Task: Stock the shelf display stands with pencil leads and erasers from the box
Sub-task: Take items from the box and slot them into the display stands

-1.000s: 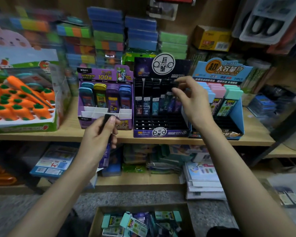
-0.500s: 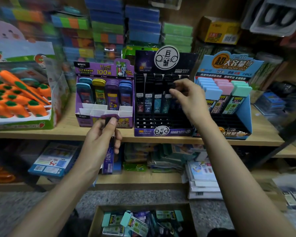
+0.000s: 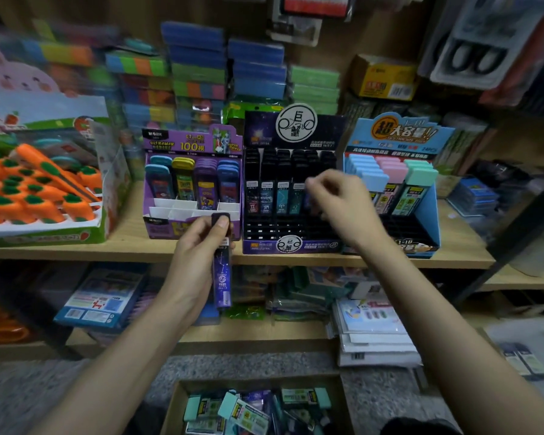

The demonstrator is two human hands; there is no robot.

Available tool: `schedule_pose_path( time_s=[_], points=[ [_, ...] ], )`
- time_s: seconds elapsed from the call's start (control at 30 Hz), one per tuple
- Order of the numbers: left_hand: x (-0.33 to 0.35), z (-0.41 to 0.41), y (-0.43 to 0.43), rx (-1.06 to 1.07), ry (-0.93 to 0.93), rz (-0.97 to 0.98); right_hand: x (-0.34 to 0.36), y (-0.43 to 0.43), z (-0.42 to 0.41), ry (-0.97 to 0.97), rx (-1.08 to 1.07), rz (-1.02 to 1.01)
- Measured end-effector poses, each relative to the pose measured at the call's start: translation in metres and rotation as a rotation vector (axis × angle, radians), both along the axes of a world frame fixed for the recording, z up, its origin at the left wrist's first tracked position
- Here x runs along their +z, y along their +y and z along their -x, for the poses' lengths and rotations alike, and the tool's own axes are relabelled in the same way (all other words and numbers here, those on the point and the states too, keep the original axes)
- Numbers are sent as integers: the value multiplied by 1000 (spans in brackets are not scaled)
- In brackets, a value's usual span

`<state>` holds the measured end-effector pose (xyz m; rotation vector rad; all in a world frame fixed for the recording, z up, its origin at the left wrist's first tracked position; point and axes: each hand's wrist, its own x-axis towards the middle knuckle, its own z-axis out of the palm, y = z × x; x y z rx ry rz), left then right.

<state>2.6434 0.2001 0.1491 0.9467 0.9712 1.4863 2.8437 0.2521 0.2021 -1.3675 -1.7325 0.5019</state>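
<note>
My left hand (image 3: 195,255) grips a purple pencil lead case with a black cap (image 3: 222,271), upright in front of the shelf edge. My right hand (image 3: 339,208) hovers blurred in front of the black display stand (image 3: 291,243), fingers loosely curled; nothing shows in it. The black stand holds a row of lead cases (image 3: 274,196). To its left is a purple display stand (image 3: 157,221), to its right a blue display stand (image 3: 427,215) with pastel-capped cases. A cardboard box (image 3: 176,400) of lead cases and erasers sits on the floor below.
A carrot eraser tray (image 3: 44,237) fills the shelf's left end. Stacked colourful packs (image 3: 198,73) stand behind the stands. The wooden shelf (image 3: 132,243) has a lower shelf with packets (image 3: 104,296) and white booklets (image 3: 374,337).
My right hand has dropped from the top of the black stand's rows and pulled back slightly; the case it held is no longer in it. My left hand rose a little with its purple case.
</note>
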Motion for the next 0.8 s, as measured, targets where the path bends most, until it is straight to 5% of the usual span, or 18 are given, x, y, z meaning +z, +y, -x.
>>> schedule_pose_path(
  time_s=[0.13,0.37,0.67,0.8],
  points=[
    [11,-21,-5,-20,-8,-30,-11,-34,24,201,330,296],
    [23,-60,-14,-121,-43,-13,-12,-58,14,321,291,242],
    [32,-58,32,211,1322,-430,19,-7,-42,216,-85,39],
    [42,-55,66,269,1646,-501,16,28,-38,12,-126,-67]
  ],
)
